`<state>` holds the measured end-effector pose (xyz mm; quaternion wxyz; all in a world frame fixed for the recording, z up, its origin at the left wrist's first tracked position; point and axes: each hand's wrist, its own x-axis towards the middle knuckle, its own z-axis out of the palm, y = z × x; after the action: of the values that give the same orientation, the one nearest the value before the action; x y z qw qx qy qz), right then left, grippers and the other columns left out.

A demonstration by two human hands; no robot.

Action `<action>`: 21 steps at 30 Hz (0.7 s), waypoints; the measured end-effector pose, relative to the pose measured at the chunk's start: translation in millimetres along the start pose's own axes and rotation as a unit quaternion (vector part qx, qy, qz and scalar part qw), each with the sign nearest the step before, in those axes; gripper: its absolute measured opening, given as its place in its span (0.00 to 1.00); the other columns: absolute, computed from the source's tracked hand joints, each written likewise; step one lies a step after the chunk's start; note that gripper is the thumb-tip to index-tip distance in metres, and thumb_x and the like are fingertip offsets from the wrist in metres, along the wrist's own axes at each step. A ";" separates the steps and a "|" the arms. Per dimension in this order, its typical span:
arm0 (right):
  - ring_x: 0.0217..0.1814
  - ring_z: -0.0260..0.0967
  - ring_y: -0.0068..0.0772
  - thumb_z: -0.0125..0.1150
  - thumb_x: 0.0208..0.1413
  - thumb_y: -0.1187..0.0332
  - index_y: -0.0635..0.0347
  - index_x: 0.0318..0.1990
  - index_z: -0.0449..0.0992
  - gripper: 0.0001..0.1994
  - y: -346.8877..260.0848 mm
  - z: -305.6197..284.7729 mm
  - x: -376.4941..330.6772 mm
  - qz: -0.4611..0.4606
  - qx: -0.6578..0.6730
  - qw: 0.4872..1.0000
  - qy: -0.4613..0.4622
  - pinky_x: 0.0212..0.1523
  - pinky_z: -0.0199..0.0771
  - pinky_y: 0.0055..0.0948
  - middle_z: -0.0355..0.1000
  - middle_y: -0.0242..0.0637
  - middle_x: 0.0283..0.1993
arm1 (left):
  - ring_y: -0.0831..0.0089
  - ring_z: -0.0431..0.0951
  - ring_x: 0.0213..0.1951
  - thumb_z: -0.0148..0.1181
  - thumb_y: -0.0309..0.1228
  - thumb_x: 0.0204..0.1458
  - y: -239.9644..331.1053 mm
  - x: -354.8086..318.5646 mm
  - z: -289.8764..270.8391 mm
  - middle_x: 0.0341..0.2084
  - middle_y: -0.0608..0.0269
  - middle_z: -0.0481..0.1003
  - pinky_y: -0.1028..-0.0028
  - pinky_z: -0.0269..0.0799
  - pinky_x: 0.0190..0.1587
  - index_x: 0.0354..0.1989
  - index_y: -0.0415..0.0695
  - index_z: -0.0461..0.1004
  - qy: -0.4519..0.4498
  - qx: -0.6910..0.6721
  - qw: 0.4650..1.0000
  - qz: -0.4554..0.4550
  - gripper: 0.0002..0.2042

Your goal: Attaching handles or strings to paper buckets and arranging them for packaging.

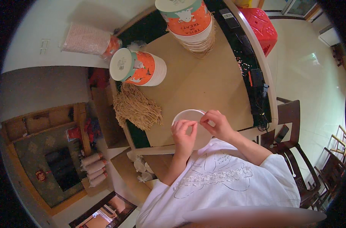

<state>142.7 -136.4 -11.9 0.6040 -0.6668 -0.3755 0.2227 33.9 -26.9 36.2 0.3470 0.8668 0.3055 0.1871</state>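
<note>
white is the round tub, which is at the near edge of the bench, just in front of the person's shirt. above it, the left hand and the right hand come close to each other. in each hand the grip is closed, thumb and forefinger pinched together; if something thin is between them, i cannot tell. to the left, a heap of tan cords lies near a stack of orange paper buckets. a second bucket stack is farther away, on the brown sheet.
</note>
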 end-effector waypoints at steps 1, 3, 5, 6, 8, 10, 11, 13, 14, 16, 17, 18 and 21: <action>0.31 0.68 0.32 0.63 0.43 0.78 0.57 0.28 0.73 0.06 -0.1 -0.2 0.2 0.000 0.000 1.000 0.000 0.36 0.62 0.29 0.70 0.33 0.27 | 0.64 0.72 0.35 0.63 0.23 0.40 3.5 1.0 -1.7 0.26 0.63 0.73 0.68 0.67 0.41 0.26 0.43 0.76 -0.011 0.024 0.999 0.018 0.04; 0.31 0.68 0.32 0.63 0.43 0.77 0.57 0.28 0.73 0.06 -0.5 -0.9 0.6 0.008 -0.008 1.000 -0.010 0.36 0.62 0.29 0.70 0.32 0.27 | 0.64 0.72 0.35 0.63 0.23 0.40 4.1 1.3 -2.0 0.26 0.63 0.73 0.68 0.67 0.40 0.26 0.43 0.76 -0.022 0.049 0.998 0.036 0.04; 0.33 0.69 0.33 0.63 0.43 0.76 0.56 0.29 0.73 0.06 0.4 -0.8 -0.5 0.001 -0.022 1.000 -0.014 0.37 0.62 0.30 0.70 0.33 0.29 | 0.63 0.72 0.35 0.63 0.23 0.40 2.2 0.6 -1.4 0.26 0.62 0.73 0.67 0.67 0.39 0.26 0.43 0.77 -0.033 0.047 0.998 0.034 0.04; 0.35 0.70 0.34 0.64 0.43 0.74 0.55 0.30 0.73 0.07 0.5 -0.7 -0.7 -0.004 -0.035 0.999 -0.017 0.37 0.62 0.32 0.71 0.33 0.30 | 0.63 0.72 0.35 0.63 0.23 0.40 2.2 0.7 -1.6 0.26 0.62 0.73 0.67 0.67 0.39 0.26 0.43 0.77 -0.033 0.047 0.998 0.034 0.04; 0.33 0.68 0.33 0.64 0.42 0.75 0.55 0.28 0.73 0.06 -0.3 -0.8 0.9 -0.030 -0.052 0.998 -0.006 0.36 0.61 0.31 0.70 0.32 0.29 | 0.63 0.72 0.35 0.64 0.23 0.40 2.8 1.5 -1.2 0.27 0.62 0.74 0.67 0.67 0.39 0.26 0.43 0.77 -0.035 0.048 0.998 0.032 0.04; 0.32 0.67 0.31 0.64 0.42 0.76 0.56 0.27 0.73 0.06 -0.8 -1.5 2.0 -0.055 -0.070 0.996 0.005 0.35 0.60 0.29 0.70 0.31 0.28 | 0.63 0.72 0.35 0.63 0.23 0.40 3.4 1.8 -1.1 0.27 0.62 0.74 0.67 0.67 0.39 0.26 0.43 0.77 -0.036 0.049 0.998 0.029 0.04; 0.32 0.67 0.32 0.65 0.41 0.76 0.56 0.27 0.73 0.06 -0.8 -2.0 2.2 -0.064 -0.082 0.995 -0.003 0.35 0.60 0.29 0.70 0.31 0.28 | 0.63 0.72 0.35 0.63 0.23 0.40 3.4 1.9 -1.3 0.27 0.62 0.74 0.67 0.67 0.39 0.26 0.43 0.76 -0.037 0.049 0.998 0.026 0.04; 0.32 0.67 0.32 0.65 0.41 0.75 0.56 0.27 0.74 0.06 -0.8 -3.3 2.6 -0.073 -0.095 0.993 -0.012 0.35 0.60 0.30 0.70 0.31 0.29 | 0.63 0.72 0.35 0.63 0.23 0.40 0.3 1.5 -0.5 0.27 0.62 0.74 0.67 0.67 0.39 0.26 0.43 0.76 -0.033 0.044 0.998 0.027 0.04; 0.33 0.66 0.32 0.65 0.41 0.75 0.55 0.28 0.74 0.06 -0.8 -4.2 2.9 -0.078 -0.099 0.992 -0.018 0.35 0.59 0.30 0.69 0.31 0.29 | 0.63 0.72 0.35 0.63 0.23 0.40 -0.8 1.4 -0.3 0.27 0.62 0.74 0.67 0.67 0.39 0.26 0.43 0.76 -0.029 0.040 0.998 0.029 0.04; 0.33 0.66 0.32 0.65 0.41 0.75 0.55 0.28 0.74 0.07 -1.0 -5.0 3.0 -0.082 -0.102 0.991 -0.025 0.35 0.59 0.30 0.69 0.31 0.29 | 0.63 0.72 0.35 0.63 0.23 0.40 -0.7 2.2 -1.9 0.28 0.62 0.74 0.67 0.67 0.39 0.26 0.43 0.76 -0.038 0.043 0.998 0.034 0.04; 0.33 0.66 0.32 0.65 0.40 0.75 0.55 0.28 0.74 0.07 -1.1 -5.2 3.0 -0.086 -0.108 0.990 -0.025 0.35 0.59 0.30 0.69 0.31 0.30 | 0.63 0.72 0.35 0.63 0.23 0.40 -0.4 2.6 -2.5 0.28 0.62 0.74 0.67 0.67 0.40 0.26 0.43 0.76 -0.048 0.047 0.997 0.040 0.04; 0.33 0.66 0.32 0.65 0.40 0.75 0.55 0.28 0.74 0.07 -1.2 -5.4 2.9 -0.089 -0.113 0.989 -0.026 0.35 0.60 0.30 0.69 0.31 0.30 | 0.63 0.72 0.35 0.63 0.23 0.40 0.1 2.8 -2.7 0.28 0.62 0.74 0.67 0.67 0.40 0.26 0.43 0.76 -0.048 0.047 0.997 0.040 0.04; 0.33 0.66 0.32 0.65 0.41 0.75 0.56 0.30 0.74 0.08 -1.1 -6.2 3.5 -0.096 -0.115 0.988 -0.027 0.35 0.60 0.29 0.69 0.31 0.30 | 0.63 0.73 0.34 0.63 0.22 0.40 -3.2 2.8 -1.7 0.27 0.61 0.74 0.68 0.68 0.39 0.26 0.42 0.76 -0.054 0.052 0.996 0.042 0.04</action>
<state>149.3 -137.7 -9.2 0.5317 -0.6863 -0.4769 0.1374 33.8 -22.3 35.5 0.3093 0.9045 0.2593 0.1379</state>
